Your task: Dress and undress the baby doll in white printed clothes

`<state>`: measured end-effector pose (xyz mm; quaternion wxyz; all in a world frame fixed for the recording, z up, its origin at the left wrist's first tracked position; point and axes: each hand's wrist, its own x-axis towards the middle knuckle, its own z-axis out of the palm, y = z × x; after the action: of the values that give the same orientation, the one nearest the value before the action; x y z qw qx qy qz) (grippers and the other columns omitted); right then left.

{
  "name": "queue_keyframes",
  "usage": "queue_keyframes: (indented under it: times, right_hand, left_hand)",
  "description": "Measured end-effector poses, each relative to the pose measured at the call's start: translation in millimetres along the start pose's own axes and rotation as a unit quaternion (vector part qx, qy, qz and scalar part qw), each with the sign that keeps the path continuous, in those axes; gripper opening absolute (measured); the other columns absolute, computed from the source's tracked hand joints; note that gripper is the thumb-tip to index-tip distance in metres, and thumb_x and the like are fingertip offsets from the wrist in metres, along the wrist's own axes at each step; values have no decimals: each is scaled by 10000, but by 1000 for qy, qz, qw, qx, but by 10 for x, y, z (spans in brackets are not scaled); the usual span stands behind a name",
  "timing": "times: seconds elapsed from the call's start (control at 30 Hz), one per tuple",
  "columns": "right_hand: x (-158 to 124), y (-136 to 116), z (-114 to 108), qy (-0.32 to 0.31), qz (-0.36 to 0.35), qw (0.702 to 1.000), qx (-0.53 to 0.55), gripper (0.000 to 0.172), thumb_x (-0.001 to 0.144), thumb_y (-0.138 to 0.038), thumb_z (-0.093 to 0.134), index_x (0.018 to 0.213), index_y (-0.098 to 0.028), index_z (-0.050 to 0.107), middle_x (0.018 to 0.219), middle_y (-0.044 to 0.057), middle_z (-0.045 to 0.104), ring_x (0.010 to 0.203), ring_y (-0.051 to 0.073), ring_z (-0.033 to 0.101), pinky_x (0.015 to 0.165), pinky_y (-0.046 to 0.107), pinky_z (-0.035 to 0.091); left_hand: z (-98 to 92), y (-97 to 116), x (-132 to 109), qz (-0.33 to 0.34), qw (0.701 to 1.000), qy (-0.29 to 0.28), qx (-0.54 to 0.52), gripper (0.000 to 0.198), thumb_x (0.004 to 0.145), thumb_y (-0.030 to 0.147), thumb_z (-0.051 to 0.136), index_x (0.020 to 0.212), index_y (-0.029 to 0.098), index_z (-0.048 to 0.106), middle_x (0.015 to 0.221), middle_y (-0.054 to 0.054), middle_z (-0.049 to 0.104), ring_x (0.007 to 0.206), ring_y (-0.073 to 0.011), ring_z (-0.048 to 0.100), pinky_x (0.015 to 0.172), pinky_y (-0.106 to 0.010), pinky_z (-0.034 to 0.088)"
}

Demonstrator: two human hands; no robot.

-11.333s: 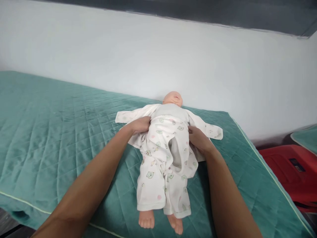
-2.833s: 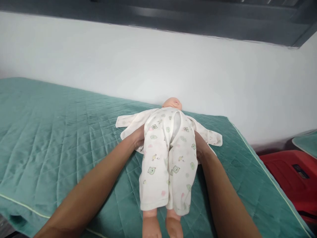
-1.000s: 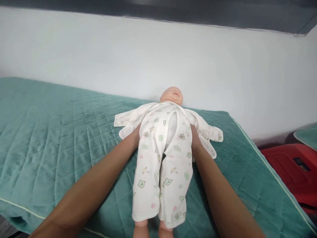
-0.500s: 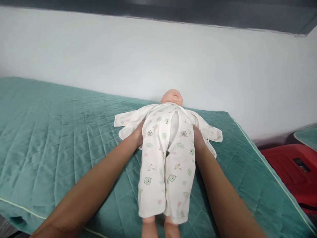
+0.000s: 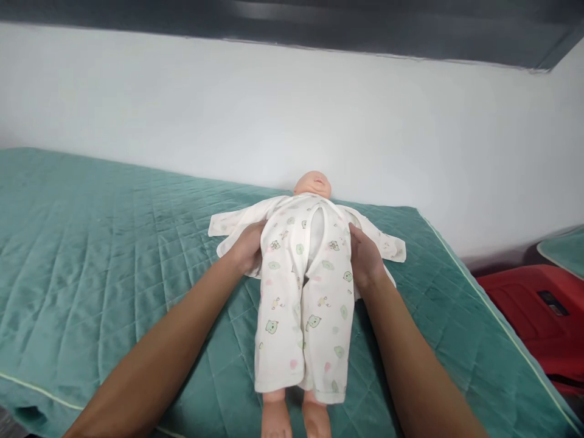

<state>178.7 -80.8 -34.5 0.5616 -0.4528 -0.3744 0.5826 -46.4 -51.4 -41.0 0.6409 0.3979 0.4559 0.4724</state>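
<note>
A baby doll [image 5: 312, 184] lies on its back, its head toward the wall and its bare feet toward me. White printed pants [image 5: 279, 292] cover its legs and reach up over the torso, with an opening at the crotch. A white top [image 5: 230, 222] has its sleeves spread to both sides. My left hand [image 5: 250, 246] is against the left side of the waist, its fingertips hidden by the cloth. At the right side of the waist, my right hand [image 5: 365, 258] touches the pants, its fingers partly hidden.
The doll rests on a bed with a green quilted cover [image 5: 137, 261]. A white wall [image 5: 274, 109] rises behind, below a dark overhead panel [image 5: 292, 24]. At the right stands a red plastic object [image 5: 533, 310] beside the bed's edge.
Both hands have slid out a little from under the doll's sides, so more of their backs and fingers show. The view has shifted slightly.
</note>
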Motion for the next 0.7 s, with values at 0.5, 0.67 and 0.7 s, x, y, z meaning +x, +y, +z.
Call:
queue_keyframes:
  times: [0.5,0.67,0.7]
  right_hand:
    - [304,-176,-268,229,-198,837,-456,316,866,-475,530,851,-207,698,832,61,733,820,239,642,814,379,467]
    - [621,-191,-141,193,-234,839,-452,232,794,-425,617,812,-207,695,846,61,733,810,231,647,816,378,474]
    - [662,-183,-131,166,-236,848,-445,237,785,-437,630,797,-208,688,849,58,732,808,227,645,810,374,476]
  left_hand:
    - [-2,263,528,312,863,64,393,263,871,400,561,883,214,747,1010,-61,761,1013,-248,653,949,-362,460]
    - [77,345,780,233,902,-30,363,288,817,469,621,777,189,676,852,-33,724,852,-212,636,797,-323,459]
    - [63,348,788,223,903,-42,364,300,817,483,621,777,188,658,866,-30,718,851,-205,628,790,-316,453]
